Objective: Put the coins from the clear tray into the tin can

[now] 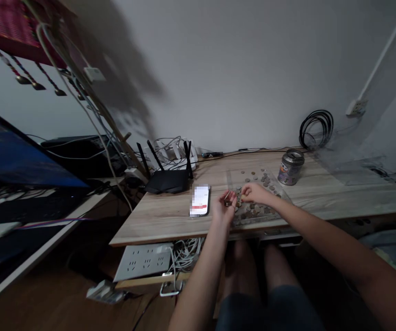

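Fingers [233,200] of the left hand [220,211] curl upward, perhaps for cradling; those of the right hand [257,193] bunch together; any grip I cannot tell. Coins [257,209] lie near the front edge of the worktop [165,214], a clear tray [229,177] probably containing them.

monitor [15,158]: cut by left edge | phone screen [200,200]: part blurred | coins [266,179]: markings unreadable (too small)

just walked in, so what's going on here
Small round metal coins lie spread on a clear flat plastic piece. A person's left hand is half-curled, seemingly holding some; the right hand curls above the rest, whether it pinches one is too small to tell. A purple-printed metal can stands to the right; a lit rectangular phone lies left.
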The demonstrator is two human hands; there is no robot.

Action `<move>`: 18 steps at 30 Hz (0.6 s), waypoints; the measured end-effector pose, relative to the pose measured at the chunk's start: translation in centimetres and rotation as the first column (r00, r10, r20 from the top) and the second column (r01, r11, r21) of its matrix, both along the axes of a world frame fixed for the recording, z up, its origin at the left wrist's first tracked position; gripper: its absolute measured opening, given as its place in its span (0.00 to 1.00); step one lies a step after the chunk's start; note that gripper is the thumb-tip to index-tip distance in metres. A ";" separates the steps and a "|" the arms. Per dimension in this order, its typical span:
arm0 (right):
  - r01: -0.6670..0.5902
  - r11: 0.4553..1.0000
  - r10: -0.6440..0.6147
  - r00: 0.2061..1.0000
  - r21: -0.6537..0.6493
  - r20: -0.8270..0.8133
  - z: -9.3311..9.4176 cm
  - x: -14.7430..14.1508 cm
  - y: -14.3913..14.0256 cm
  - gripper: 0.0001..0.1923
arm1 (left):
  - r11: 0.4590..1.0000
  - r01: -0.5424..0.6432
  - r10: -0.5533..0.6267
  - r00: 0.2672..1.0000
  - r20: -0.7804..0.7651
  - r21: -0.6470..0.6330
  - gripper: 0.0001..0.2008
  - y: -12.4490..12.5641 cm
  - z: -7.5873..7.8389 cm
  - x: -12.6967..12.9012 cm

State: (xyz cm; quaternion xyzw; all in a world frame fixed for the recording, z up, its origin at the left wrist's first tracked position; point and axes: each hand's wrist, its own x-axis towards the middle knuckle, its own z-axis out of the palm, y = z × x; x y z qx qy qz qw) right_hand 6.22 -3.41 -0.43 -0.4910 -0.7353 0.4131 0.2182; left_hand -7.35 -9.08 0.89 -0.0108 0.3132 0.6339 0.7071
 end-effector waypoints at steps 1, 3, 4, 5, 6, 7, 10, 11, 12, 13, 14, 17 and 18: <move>0.005 1.000 -0.006 0.998 -0.015 -0.070 0.9 0.5 0.3 0.09 | 0.999 0.033 -0.033 0.999 0.017 0.010 0.09 0.0 0.1 0.5; -0.029 0.999 0.025 0.985 -0.023 -0.169 2.6 1.3 0.7 0.11 | 0.993 0.116 -0.117 0.991 0.068 0.022 0.10 0.0 0.3 1.8; -0.036 0.999 0.035 0.979 -0.002 -0.199 3.3 1.8 0.7 0.11 | 0.989 0.149 -0.150 0.984 0.098 0.019 0.10 0.0 0.3 2.5; -0.024 0.999 0.033 0.977 0.046 -0.210 3.8 2.2 0.7 0.10 | 0.987 0.163 -0.162 0.979 0.124 0.008 0.10 0.1 0.3 3.1; 0.004 0.993 0.019 0.981 0.118 -0.195 4.0 2.8 0.7 0.10 | 0.986 0.164 -0.161 0.977 0.142 -0.009 0.10 0.2 0.2 3.6; 0.034 0.979 -0.004 0.989 0.203 -0.146 4.0 3.5 0.6 0.08 | 0.987 0.158 -0.152 0.977 0.152 -0.027 0.10 0.3 0.1 3.8; -0.066 0.935 -0.005 0.980 0.348 0.199 2.4 5.6 0.0 0.06 | 0.987 0.145 -0.133 0.980 0.149 -0.072 0.09 0.7 -0.4 3.7; -0.153 0.929 0.040 0.947 0.336 0.320 1.5 6.2 -0.2 0.08 | 0.985 0.157 -0.145 0.978 0.148 -0.072 0.09 0.8 -0.6 3.5; -0.234 0.924 0.095 0.906 0.302 0.413 0.6 6.6 -0.4 0.11 | 0.983 0.174 -0.163 0.975 0.150 -0.062 0.09 0.9 -0.8 3.1; -0.299 0.917 0.147 0.869 0.264 0.472 -0.3 6.9 -0.6 0.14 | 0.980 0.192 -0.184 0.971 0.155 -0.045 0.09 1.0 -1.0 2.8; -0.339 0.911 0.184 0.844 0.235 0.504 -1.1 7.1 -0.7 0.16 | 0.977 0.212 -0.206 0.966 0.159 -0.022 0.10 1.0 -1.1 2.6; -0.346 0.923 0.218 0.830 0.168 0.513 -2.3 6.9 -0.9 0.15 | 0.970 0.243 -0.244 0.958 0.151 0.025 0.10 1.2 -1.4 2.3; -0.343 0.929 0.231 0.833 0.141 0.504 -2.4 6.7 -0.9 0.12 | 0.967 0.251 -0.253 0.957 0.143 0.027 0.10 1.2 -1.4 2.4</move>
